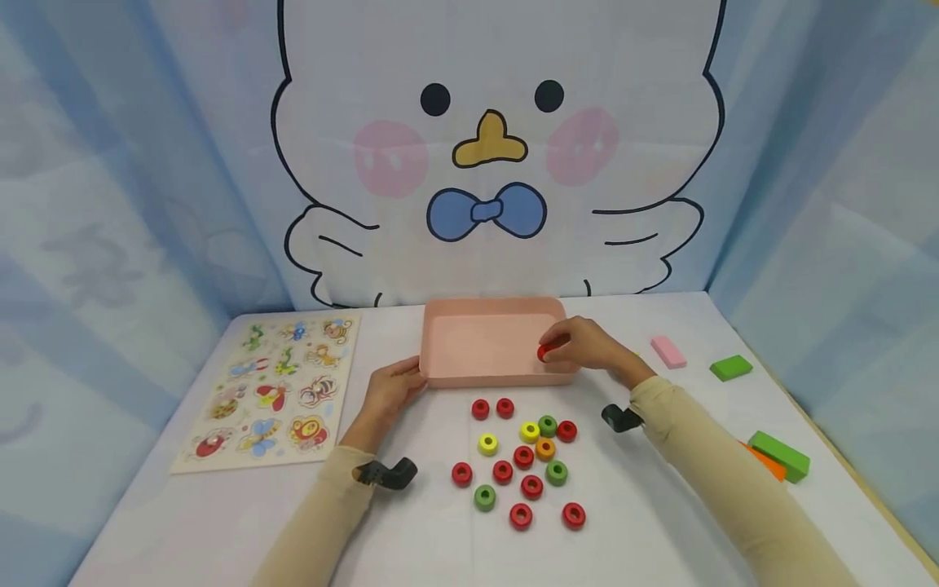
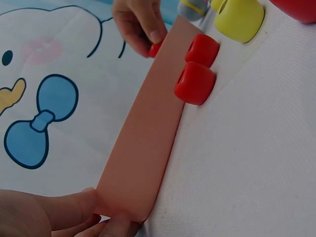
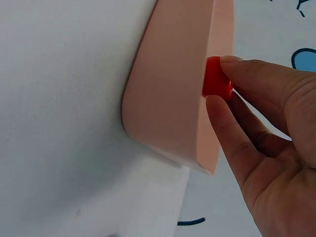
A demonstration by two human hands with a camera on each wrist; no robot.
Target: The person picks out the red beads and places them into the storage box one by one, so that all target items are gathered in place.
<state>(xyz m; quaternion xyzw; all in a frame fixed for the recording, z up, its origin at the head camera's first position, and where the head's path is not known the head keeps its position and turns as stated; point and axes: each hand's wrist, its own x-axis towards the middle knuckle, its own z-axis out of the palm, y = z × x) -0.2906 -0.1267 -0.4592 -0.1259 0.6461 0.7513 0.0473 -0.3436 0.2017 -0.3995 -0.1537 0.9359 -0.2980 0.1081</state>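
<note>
Red ring [image 1: 546, 352] pinched, axis seemingly level

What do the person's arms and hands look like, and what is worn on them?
Both arms are covered by long, close-fitting sleeves of a pale beige cloth that end at the wrists. The left hand and the right hand are bare, with no gloves, rings or watch in sight. A small black device sits at each wrist: one on the left, one on the right. No cables show.

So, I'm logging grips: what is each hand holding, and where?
Right hand pinches a red ring by its sides over the pink tray; left hand grips the tray's near-left corner.
</note>
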